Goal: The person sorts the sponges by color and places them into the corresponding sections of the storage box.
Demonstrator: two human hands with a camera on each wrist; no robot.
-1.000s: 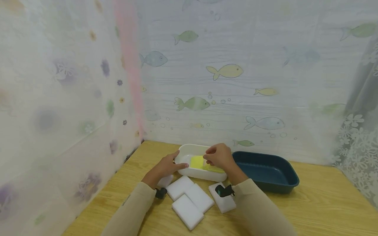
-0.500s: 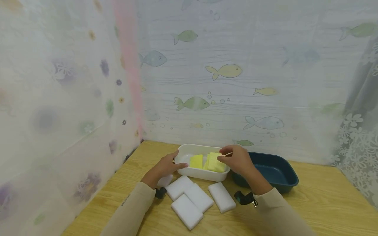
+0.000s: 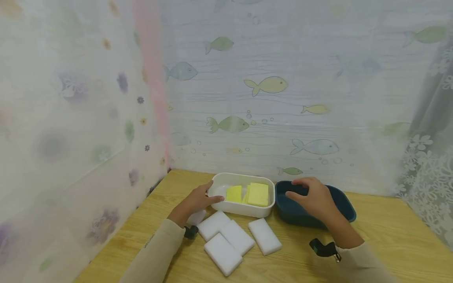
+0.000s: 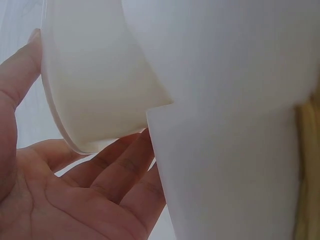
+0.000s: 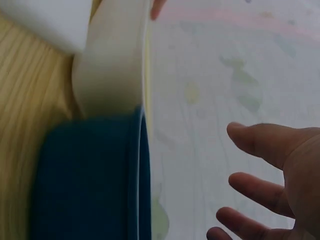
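My left hand [image 3: 196,201] holds the left end of a white plastic basin [image 3: 226,208], thumb at the near rim and fingers round the end. In the left wrist view the thumb touches the rim of this basin [image 4: 85,75]. Inside it lie flat yellow sponges: one leaning at the left [image 3: 234,194], and a small overlapping pile [image 3: 258,194] at the right. My right hand [image 3: 315,198] hovers over a dark blue basin [image 3: 343,202], thumb and fingers spread, holding nothing. The right wrist view shows this hand [image 5: 270,185] apart from the blue basin's rim.
White sponge blocks lie on the wooden table [image 3: 301,259] in front: an overlapping group [image 3: 223,253], a single one [image 3: 264,236], and another [image 3: 196,217] partly under the left wrist. The basins stand side by side near a fish-patterned curtain [image 3: 269,129].
The right hand has let go of a yellow sponge at the right of the white basin and moved right, over the blue basin. The left hand has stayed in place.
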